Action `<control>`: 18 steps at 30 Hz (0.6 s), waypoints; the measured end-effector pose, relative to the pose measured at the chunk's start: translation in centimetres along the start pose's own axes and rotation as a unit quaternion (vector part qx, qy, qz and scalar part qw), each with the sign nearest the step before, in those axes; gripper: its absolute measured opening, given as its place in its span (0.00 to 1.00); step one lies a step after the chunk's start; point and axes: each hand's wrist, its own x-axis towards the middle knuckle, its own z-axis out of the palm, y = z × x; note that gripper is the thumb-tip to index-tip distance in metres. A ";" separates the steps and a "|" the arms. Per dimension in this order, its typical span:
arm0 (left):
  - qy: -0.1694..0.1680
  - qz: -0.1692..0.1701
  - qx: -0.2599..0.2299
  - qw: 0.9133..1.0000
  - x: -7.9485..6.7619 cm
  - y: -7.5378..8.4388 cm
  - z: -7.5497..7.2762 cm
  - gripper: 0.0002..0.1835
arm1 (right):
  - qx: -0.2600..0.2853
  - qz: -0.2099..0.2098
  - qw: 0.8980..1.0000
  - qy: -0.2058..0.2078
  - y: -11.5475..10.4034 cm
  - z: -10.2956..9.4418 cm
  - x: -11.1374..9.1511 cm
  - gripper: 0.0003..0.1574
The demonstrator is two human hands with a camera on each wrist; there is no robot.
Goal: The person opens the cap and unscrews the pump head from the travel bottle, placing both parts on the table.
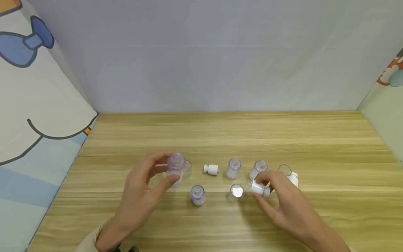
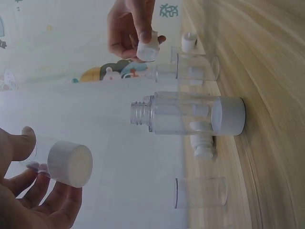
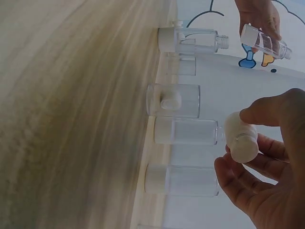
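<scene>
In the head view my left hand (image 1: 136, 192) grips a clear bottle (image 1: 175, 166) with an open threaded neck between thumb and fingers. The left wrist view shows its white base (image 2: 71, 163) raised off the table. My right hand (image 1: 289, 206) pinches a white pump head (image 1: 258, 188) lying sideways, seen closely as a white pump (image 3: 241, 137) in the right wrist view. Just left of that hand stands a clear cap (image 1: 237, 191). Between the hands, nearer the person, is an uncapped clear bottle (image 1: 197, 195) with a white base.
Two more uncapped bottles, one at middle (image 1: 233, 168) and one beside the right hand (image 1: 259, 168), stand upright. A white pump head (image 1: 211, 169) lies on the wooden table (image 1: 220, 136). Another white pump (image 1: 294, 179) and a clear cap (image 1: 284, 170) are behind the right hand.
</scene>
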 end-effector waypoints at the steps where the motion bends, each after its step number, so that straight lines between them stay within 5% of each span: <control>1: 0.005 0.001 0.002 1.000 0.0 -0.1 0.0 0.31 | -0.005 -0.002 1.000 0.000 0.1 0.1 -0.2 0.18; 4: 0.020 0.000 0.006 1.000 0.1 -0.5 -0.1 0.31 | -0.021 0.000 1.000 -0.006 0.3 0.6 -0.6 0.25; 10: 0.035 -0.022 0.016 0.999 0.1 -1.5 -0.6 0.29 | -0.050 0.010 0.998 -0.026 0.5 1.1 -1.1 0.13; 18: 0.045 -0.083 0.036 0.995 -0.5 -2.5 -1.1 0.25 | -0.082 0.026 0.995 -0.053 0.6 1.3 -1.2 0.25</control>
